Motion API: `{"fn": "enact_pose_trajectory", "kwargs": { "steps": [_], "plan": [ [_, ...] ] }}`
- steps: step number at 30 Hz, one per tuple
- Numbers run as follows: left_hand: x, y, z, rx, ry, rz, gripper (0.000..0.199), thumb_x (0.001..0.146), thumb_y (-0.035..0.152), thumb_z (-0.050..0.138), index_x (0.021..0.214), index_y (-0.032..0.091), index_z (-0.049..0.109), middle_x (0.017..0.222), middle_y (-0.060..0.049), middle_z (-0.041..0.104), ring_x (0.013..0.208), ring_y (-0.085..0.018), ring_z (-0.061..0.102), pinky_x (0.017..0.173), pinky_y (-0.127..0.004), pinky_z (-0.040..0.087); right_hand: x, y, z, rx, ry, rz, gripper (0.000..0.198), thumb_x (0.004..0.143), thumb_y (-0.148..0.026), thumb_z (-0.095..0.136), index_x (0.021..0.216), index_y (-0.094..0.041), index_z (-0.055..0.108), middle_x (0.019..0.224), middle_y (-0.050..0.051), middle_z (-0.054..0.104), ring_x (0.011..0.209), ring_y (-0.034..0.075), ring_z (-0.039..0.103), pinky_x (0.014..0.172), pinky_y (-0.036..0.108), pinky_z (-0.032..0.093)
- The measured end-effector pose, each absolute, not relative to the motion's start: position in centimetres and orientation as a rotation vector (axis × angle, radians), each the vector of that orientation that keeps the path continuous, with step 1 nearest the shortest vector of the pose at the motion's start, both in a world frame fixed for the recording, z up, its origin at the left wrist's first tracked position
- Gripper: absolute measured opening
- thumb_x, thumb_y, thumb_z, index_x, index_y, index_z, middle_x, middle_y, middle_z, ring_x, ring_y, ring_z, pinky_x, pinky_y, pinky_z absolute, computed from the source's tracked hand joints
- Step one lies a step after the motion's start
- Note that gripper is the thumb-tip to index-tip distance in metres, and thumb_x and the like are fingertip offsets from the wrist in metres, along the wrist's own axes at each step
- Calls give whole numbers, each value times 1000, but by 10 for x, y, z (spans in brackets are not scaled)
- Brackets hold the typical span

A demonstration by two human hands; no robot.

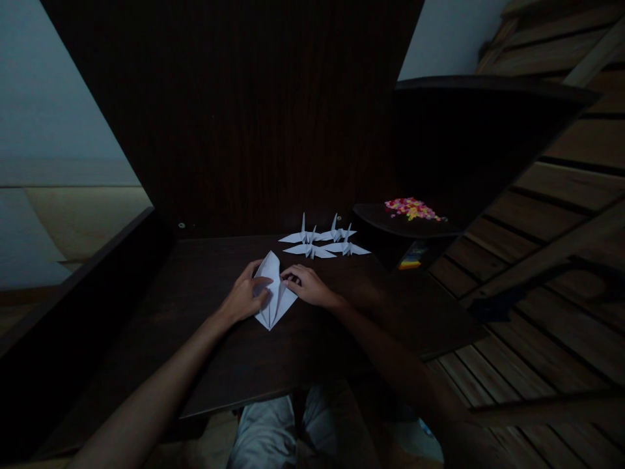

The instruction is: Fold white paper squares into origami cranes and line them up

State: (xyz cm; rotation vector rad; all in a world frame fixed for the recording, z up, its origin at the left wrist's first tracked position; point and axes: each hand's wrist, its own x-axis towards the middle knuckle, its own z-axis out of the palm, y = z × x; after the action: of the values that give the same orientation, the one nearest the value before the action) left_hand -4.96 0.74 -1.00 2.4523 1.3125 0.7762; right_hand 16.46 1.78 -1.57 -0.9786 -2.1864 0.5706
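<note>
A sheet of white paper (271, 312), folded into a kite-like shape with creases running to its near point, lies on the dark desk between my hands. My left hand (248, 293) grips its left side, with the thumb and a finger over the top face. From the right, my right hand (308, 285) has its fingers curled and pinched at the paper's right flap, near a raised fold. Just beyond the paper, several white folded paper cranes (310, 249) stand close together in two rows, wings spread.
Colourful small pieces (414, 208) are heaped on a rounded corner shelf (371, 218) at the right. Below it sits a small item with a yellow edge (409, 264). A tall dark back panel (234, 130) rises behind the desk (215, 384); a raised side board (83, 293) borders the left.
</note>
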Motion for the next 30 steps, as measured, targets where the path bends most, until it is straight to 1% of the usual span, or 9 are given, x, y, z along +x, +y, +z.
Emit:
{"fn": "enact_pose_trajectory", "kwargs": {
  "steps": [4, 10, 14, 16, 19, 22, 25, 28, 30],
  "plan": [
    [-50, 9, -14, 2479, 1280, 783, 31, 76, 22, 49, 98, 15, 70, 144, -10, 36, 131, -31, 37, 110, -45, 31, 161, 16, -18, -951, -2250, 374, 17, 88, -23, 54, 102, -16, 61, 103, 8, 61, 100, 19, 53, 92, 37, 42],
    [-50, 7, -12, 2472, 1270, 735, 32, 81, 22, 44, 97, 12, 70, 144, -12, 36, 129, -32, 40, 109, -47, 34, 159, 11, -19, -967, -2323, 290, 24, 88, -29, 55, 108, -17, 63, 115, 10, 56, 107, 21, 48, 95, 39, 42],
    [-49, 6, -12, 2446, 1234, 759, 37, 89, 30, 37, 99, 13, 69, 142, -12, 37, 131, -29, 38, 110, -45, 32, 159, 10, -19, -959, -2348, 263, 25, 90, -30, 53, 108, -17, 64, 117, 11, 55, 109, 21, 47, 97, 39, 41],
    [-49, 6, -13, 2420, 1243, 763, 38, 91, 36, 37, 100, 14, 66, 143, -12, 37, 131, -29, 39, 110, -44, 32, 159, 11, -19, -954, -2363, 253, 26, 90, -31, 52, 108, -17, 65, 118, 11, 55, 110, 21, 46, 98, 39, 41],
    [-47, 6, -13, 2371, 1273, 799, 37, 86, 40, 46, 112, 15, 56, 143, -13, 38, 129, -29, 41, 107, -46, 35, 160, 11, -20, -964, -2383, 242, 27, 89, -33, 53, 108, -18, 65, 121, 11, 54, 113, 22, 45, 99, 42, 40],
    [-45, 5, -13, 2323, 1275, 815, 55, 83, 37, 50, 131, 12, 37, 142, -17, 40, 128, -28, 44, 105, -45, 37, 159, 11, -21, -970, -2393, 229, 27, 89, -33, 54, 107, -18, 67, 125, 11, 55, 114, 23, 45, 100, 43, 39],
    [-44, 3, -14, 2317, 1250, 732, 68, 84, 37, 49, 141, 11, 21, 143, -19, 41, 127, -29, 45, 105, -44, 38, 158, 11, -21, -973, -2401, 234, 27, 89, -32, 54, 107, -18, 67, 126, 10, 57, 114, 23, 45, 99, 42, 40],
    [-44, 2, -18, 2368, 1260, 624, 72, 87, 42, 44, 144, 8, 15, 145, -22, 36, 131, -30, 40, 106, -44, 36, 158, 11, -21, -978, -2421, 256, 28, 89, -31, 53, 109, -16, 66, 124, 10, 59, 114, 23, 46, 99, 42, 40],
    [-44, 3, -21, 2435, 1279, 574, 73, 89, 46, 41, 145, 7, 15, 147, -23, 31, 135, -31, 33, 108, -45, 33, 158, 11, -21, -990, -2435, 266, 29, 90, -31, 53, 110, -16, 66, 125, 10, 60, 116, 23, 46, 99, 42, 39]
  ]
}}
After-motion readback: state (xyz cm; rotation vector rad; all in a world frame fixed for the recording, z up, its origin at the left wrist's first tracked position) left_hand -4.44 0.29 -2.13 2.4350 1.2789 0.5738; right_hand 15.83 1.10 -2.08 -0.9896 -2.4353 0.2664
